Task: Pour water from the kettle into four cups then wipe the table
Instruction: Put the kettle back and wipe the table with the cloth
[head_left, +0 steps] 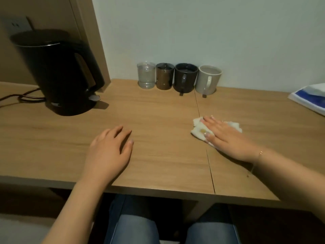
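Wiping stage: right hand flat on the cloth, four cups parked at the wall.

Head view: the right hand presses a white cloth at 3 o'clock with straight fingers, spreading pressure for wiping. The left hand rests relaxed and empty on the desk, likely steadying. The black kettle sits at 10 o'clock; clear glass, brown cup, dark mug, grey mug line 12 o'clock, out of the cloth's path.

pale wall, wooden door frame, dim light
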